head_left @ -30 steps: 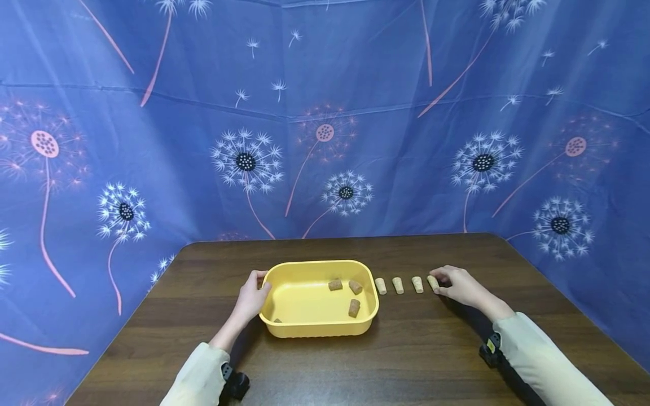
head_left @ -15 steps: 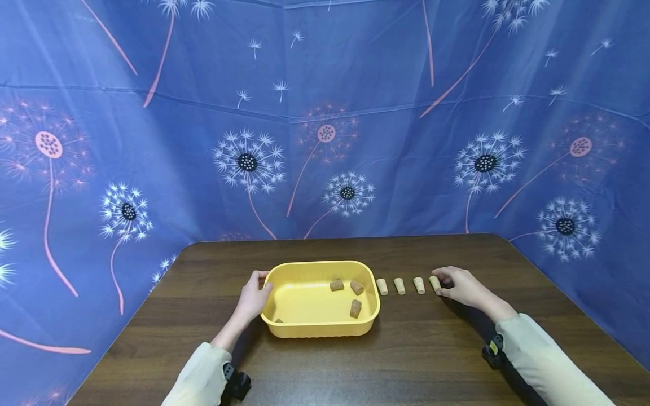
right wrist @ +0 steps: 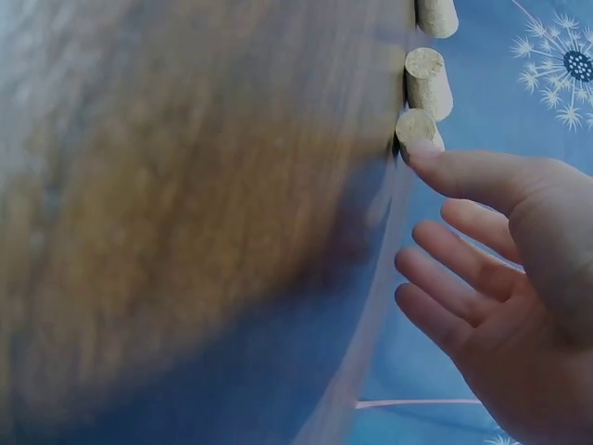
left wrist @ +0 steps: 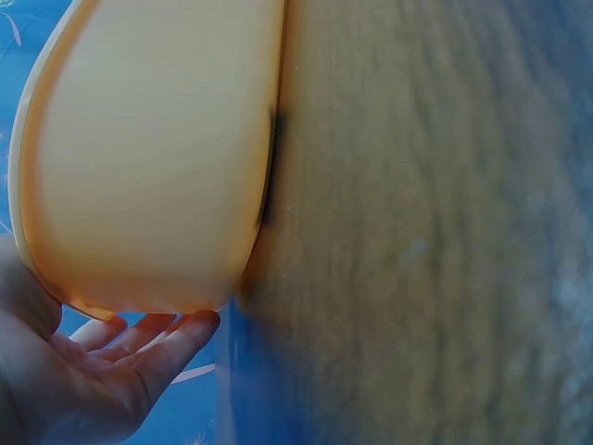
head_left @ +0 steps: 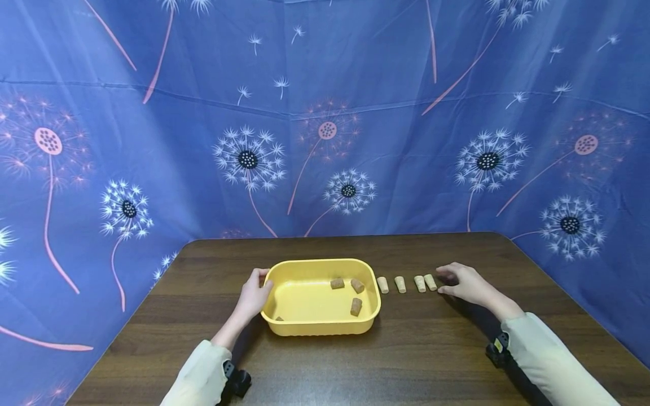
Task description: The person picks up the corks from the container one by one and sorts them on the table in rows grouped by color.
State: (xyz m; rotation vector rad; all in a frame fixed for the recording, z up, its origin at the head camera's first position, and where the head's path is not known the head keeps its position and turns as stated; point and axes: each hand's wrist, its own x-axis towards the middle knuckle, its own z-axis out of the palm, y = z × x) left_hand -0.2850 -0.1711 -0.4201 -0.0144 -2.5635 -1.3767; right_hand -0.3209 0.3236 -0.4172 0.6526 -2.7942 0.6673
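a yellow tub (head_left: 321,329) stood on the desk with three brown corks in its right half: one (head_left: 337,283) toward the far wall, another (head_left: 358,286) beside it near the far right corner, and a third (head_left: 356,307) closer to the near wall. a small brown piece (head_left: 279,319) showed at the near left, mostly hidden by that wall.

four paler, stubby corks made a row to the right of the tub. the first (head_left: 383,285) was just beside the rim, the second (head_left: 400,284) a little apart, and the third (head_left: 420,283) and fourth (head_left: 430,282) close together, the fourth slightly slanted.

of the hands, the right hand (head_left: 464,283) was loosely open at the fourth cork, thumb tip against it or just beside it, with nothing gripped. the left hand (head_left: 253,294) gripped the tub's left end, thumb over the rim and fingers outside.

the desk (head_left: 406,355) was dark brown with wood grain. pale sleeves (head_left: 553,355) covered the forearms, and behind hung a blue cloth (head_left: 406,197) printed with white and pink dandelions.
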